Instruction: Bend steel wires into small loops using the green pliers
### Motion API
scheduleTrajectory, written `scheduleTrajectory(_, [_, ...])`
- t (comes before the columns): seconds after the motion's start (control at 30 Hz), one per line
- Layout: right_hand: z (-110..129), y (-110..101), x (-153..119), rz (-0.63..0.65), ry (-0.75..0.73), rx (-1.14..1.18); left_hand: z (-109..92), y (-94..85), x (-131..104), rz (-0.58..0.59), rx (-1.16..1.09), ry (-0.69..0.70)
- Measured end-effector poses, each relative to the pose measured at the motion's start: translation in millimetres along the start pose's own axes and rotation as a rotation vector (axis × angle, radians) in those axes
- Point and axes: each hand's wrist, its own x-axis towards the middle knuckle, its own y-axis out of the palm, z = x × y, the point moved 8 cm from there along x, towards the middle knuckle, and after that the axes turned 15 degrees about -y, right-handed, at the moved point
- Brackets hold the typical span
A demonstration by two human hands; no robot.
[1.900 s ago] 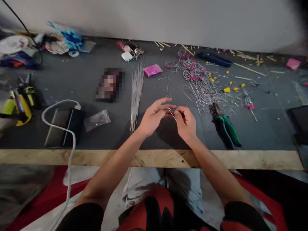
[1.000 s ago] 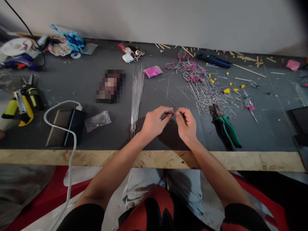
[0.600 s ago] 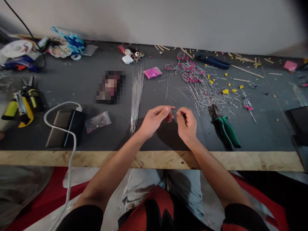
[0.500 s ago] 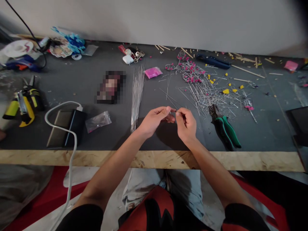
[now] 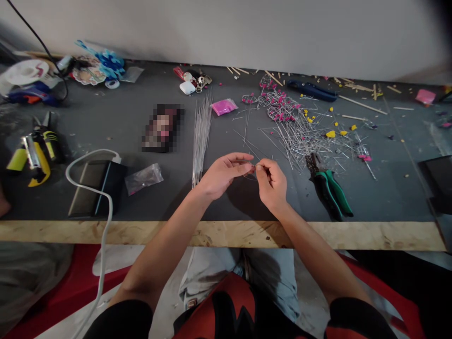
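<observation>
My left hand (image 5: 223,175) and my right hand (image 5: 272,184) meet over the grey mat, fingertips nearly touching. Between them is a thin wire (image 5: 250,177), bent in a curve below the left fingers. Thumb and finger of each hand pinch it. A bundle of straight wires (image 5: 201,136) lies left of my left hand, with a pink packet (image 5: 224,107) at its upper right. Beyond my right hand is a heap of wire pieces with pink beads (image 5: 282,106) and yellow bits (image 5: 330,134). Green-handled pliers (image 5: 332,190) lie to the right of my right hand.
A power bank (image 5: 97,188) with a white cable, a small plastic bag (image 5: 144,179), a blurred-out object (image 5: 162,128) and yellow-black tools (image 5: 40,153) lie left. Keys (image 5: 198,81) and a dark blue tool (image 5: 312,90) are farther back. A wooden edge (image 5: 226,234) runs in front.
My left fingers have straightened and shifted slightly, and a curved stretch of wire now shows beneath them. My right hand has moved slightly left. At the far left edge, a person's hand has moved slightly inward.
</observation>
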Motion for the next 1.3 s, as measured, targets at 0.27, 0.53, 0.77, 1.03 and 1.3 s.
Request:
scheduleTrajectory(0.27, [3.0,-1.6,0.7,-0.022,-0.021,0.004,-16.5,3.0,-9.3,-0.154,0.298,0.288])
scheduleTrajectory(0.53, [-6.1,-0.1,-2.2,-0.034,0.048,0.044,-29.9,19.8,-31.1,-0.399,0.858,0.622])
scheduleTrajectory(0.77, [-2.2,-2.7,-0.9,-0.059,0.039,0.08,-14.6,5.3,-11.0,-0.214,0.349,0.267])
scheduleTrajectory(1.03, [3.8,-2.4,-0.6,-0.039,-0.017,0.015,-4.7,5.3,-5.3,-0.097,0.166,0.022])
scheduleTrajectory(1.3, [7.7,0.5,-1.2,0.002,-0.059,0.015,1.8,3.0,-3.7,-0.027,0.056,-0.072])
